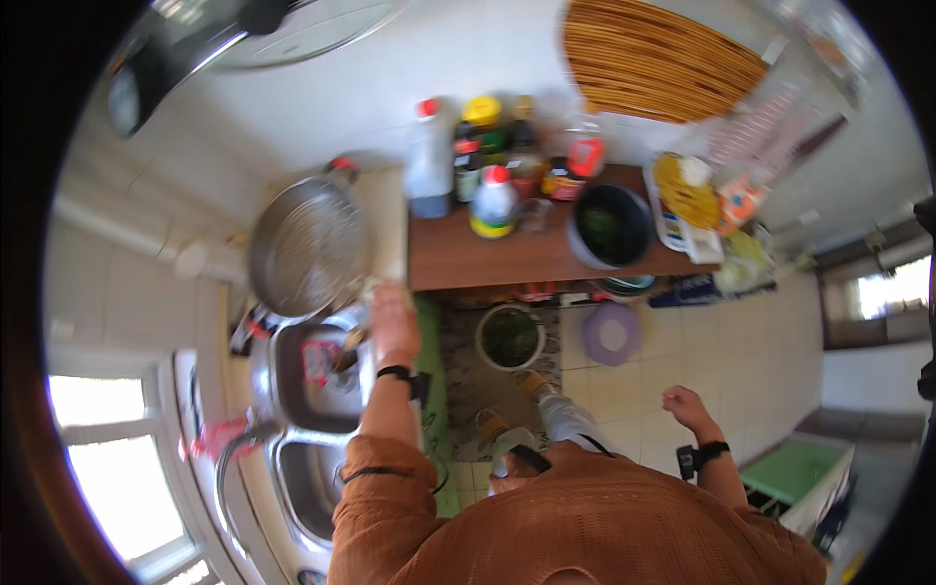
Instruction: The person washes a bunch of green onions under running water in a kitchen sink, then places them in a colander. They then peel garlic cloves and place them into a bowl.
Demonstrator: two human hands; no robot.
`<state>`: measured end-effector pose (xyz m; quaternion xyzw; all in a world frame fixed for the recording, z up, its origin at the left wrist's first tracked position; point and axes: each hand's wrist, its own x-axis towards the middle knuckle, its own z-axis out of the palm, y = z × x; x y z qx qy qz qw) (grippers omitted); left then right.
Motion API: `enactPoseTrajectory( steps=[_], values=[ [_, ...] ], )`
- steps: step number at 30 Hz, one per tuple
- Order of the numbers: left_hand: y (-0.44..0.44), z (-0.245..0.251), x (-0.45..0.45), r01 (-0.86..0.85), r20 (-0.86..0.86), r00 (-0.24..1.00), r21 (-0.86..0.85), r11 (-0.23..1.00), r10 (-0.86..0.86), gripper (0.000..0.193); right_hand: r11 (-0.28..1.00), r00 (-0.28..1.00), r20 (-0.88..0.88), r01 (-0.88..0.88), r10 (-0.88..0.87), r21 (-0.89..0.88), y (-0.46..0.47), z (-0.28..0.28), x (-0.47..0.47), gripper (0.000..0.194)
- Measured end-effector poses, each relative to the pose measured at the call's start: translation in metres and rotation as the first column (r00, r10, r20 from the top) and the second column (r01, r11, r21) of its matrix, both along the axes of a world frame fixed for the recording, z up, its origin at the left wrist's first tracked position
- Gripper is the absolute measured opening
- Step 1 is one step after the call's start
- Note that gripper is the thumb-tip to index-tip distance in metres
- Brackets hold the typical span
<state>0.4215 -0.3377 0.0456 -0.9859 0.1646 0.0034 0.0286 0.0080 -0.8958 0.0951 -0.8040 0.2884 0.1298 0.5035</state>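
My left hand (395,322) reaches over the counter edge beside the double sink, at the near side of a large metal pan (308,245). Its back faces up; something pale shows by its fingertips, and whether it grips that cannot be told. A red-and-white item and some brownish things lie in the upper basin of the stainless steel sink (281,380). My right hand (685,406) hangs over the floor at the right, fingers curled, with no object seen in it. A dark pot (610,225) with greens inside stands on the brown wooden shelf (475,265).
Several sauce bottles (429,164) and a white tray (660,219) stand on the shelf. Below are a white bucket of greens (510,338) and a purple stool (611,334). A curved faucet (223,482) rises beside the sink; a green-topped cabinet (793,468) is at right.
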Motion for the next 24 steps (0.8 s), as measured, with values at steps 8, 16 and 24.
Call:
enactPoseTrajectory(
  steps=[8,16,24],
  values=[
    [0.0,-0.013,0.02,-0.068,-0.075,0.995,-0.052,0.996,0.065,0.085,0.997,0.982,-0.188,-0.017,0.003,-0.073,0.029,0.023,0.022,0.019],
    [0.023,0.044,0.017,-0.026,-0.172,0.984,-0.39,0.92,-0.045,0.071,0.991,0.985,-0.149,-0.102,0.088,-0.085,0.003,0.045,0.031,0.032],
    [0.045,0.084,-0.127,-0.131,-0.266,0.964,-0.551,0.824,-0.024,0.046,0.572,0.861,0.464,-0.277,-0.21,0.772,-0.03,0.17,0.088,0.055]
  ],
)
